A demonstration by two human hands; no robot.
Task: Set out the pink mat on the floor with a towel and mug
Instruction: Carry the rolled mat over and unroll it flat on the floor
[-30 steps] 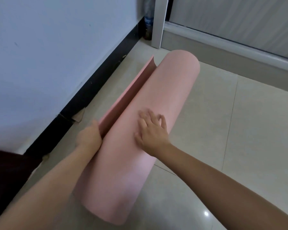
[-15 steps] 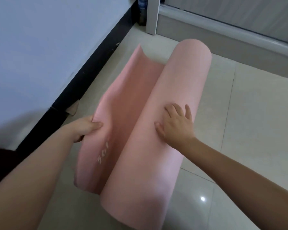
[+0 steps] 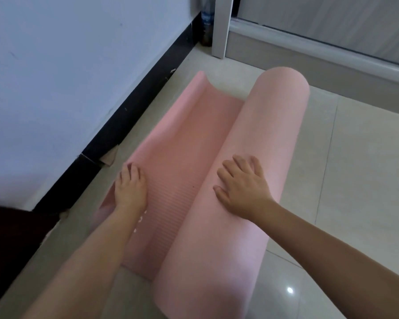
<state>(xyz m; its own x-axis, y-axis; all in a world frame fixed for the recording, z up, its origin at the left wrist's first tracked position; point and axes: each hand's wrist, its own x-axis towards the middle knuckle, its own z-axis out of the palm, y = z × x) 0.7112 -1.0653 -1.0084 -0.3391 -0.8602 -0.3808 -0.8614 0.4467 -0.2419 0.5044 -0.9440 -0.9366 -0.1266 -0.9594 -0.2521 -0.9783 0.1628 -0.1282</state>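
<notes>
The pink mat (image 3: 189, 143) lies on the tiled floor, partly unrolled. Its flat ribbed strip runs beside the wall, with the far left corner curling up. The thick roll (image 3: 263, 143) rests to the right of that strip. My left hand (image 3: 130, 188) presses flat on the mat's free left edge, fingers together. My right hand (image 3: 242, 187) lies palm down on top of the roll with the fingers spread. Neither hand grips anything. No towel or mug is in view.
A white wall with a black skirting board (image 3: 129, 107) runs close along the mat's left side. A plastic bottle (image 3: 206, 26) stands in the far corner beside a white door frame (image 3: 220, 26). Pale floor tiles (image 3: 355, 162) stretch out to the right of the roll.
The roll has travelled to the right, exposing more flat mat. My left hand let go of the pinched edge and now presses it down; my right hand stayed on the roll.
</notes>
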